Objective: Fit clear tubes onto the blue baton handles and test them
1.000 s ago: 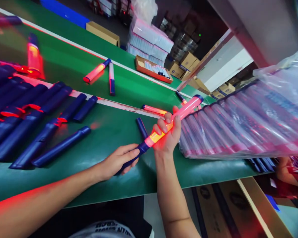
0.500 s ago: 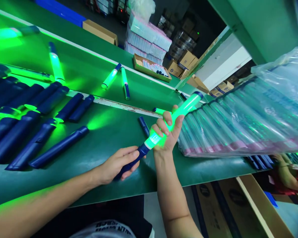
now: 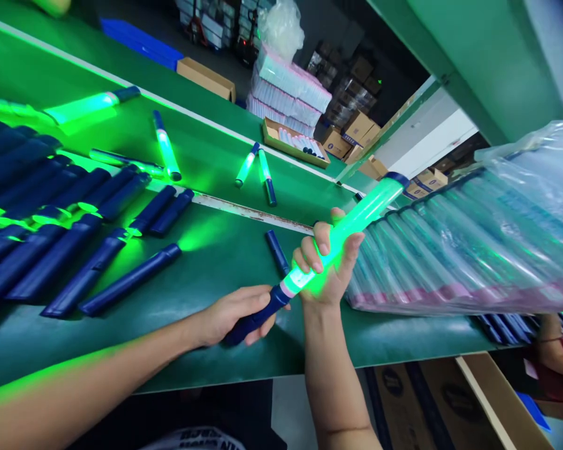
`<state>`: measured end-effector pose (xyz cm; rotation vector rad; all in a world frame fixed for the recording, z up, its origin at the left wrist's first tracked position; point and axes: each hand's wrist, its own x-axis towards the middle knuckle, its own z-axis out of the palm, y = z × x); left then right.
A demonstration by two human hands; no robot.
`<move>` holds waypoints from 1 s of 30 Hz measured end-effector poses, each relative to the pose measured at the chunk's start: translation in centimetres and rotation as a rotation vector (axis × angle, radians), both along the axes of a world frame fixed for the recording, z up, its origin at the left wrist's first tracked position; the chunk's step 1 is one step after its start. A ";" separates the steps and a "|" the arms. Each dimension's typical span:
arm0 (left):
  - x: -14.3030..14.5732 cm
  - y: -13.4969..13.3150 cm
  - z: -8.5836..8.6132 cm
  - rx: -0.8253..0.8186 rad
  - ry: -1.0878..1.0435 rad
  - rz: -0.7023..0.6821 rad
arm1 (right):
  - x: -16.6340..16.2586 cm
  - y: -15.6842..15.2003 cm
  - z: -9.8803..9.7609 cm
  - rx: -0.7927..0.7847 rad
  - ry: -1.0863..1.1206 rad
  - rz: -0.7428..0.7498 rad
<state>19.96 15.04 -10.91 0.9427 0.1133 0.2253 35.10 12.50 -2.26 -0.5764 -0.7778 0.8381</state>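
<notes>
I hold one light wand in both hands above the green table. My left hand is closed round its dark blue handle. Fingers of my right hand wrap the translucent tube, which glows green. Just behind my hands a single blue handle lies flat on the table. To the right rests a plastic bag of packed wands, touching my right hand's far side.
Several dark blue handles lie in a row at the left. Lit green wands sit on the conveyor belt beyond. Cardboard boxes and stacked packs stand at the back. Another person's arm shows at lower right.
The wand and the others on the belt went from glowing red to green. My hands have lifted the wand a little and tilted it steeper. The wands on the belt have shifted right.
</notes>
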 end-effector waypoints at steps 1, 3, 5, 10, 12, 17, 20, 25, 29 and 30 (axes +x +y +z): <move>0.0 0.2 0.1 0.115 -0.006 0.097 | -0.4 -0.1 0.2 -0.026 -0.066 -0.048; 0.0 0.3 0.3 0.320 -0.022 0.254 | -1.5 -0.3 0.3 -0.016 -0.159 -0.115; 0.0 0.4 0.1 0.469 -0.028 0.388 | -2.9 -0.3 -0.1 0.018 -0.206 -0.117; 0.1 -0.2 -0.8 0.680 0.046 0.626 | -5.4 0.0 -1.3 0.023 -0.247 -0.126; -0.1 -0.4 -1.1 0.729 0.050 0.658 | -5.7 -0.1 -1.6 0.007 -0.253 -0.142; -1.3 -0.6 -1.9 0.830 0.003 0.682 | -6.3 -1.3 -3.3 0.016 -0.277 -0.035; -1.9 -0.8 -2.5 0.856 0.007 0.695 | -7.0 -1.7 -4.3 0.040 -0.279 0.021; -1.4 -0.8 -2.3 0.766 0.063 0.698 | -5.9 -0.3 -4.3 0.050 -0.304 -0.002; 3.4 3.6 0.4 0.752 0.247 0.640 | 0.3 2.6 -5.1 -0.303 -0.703 -0.289; 5.1 5.7 1.4 0.803 0.302 0.639 | 2.2 3.3 -5.7 -0.445 -0.880 -0.369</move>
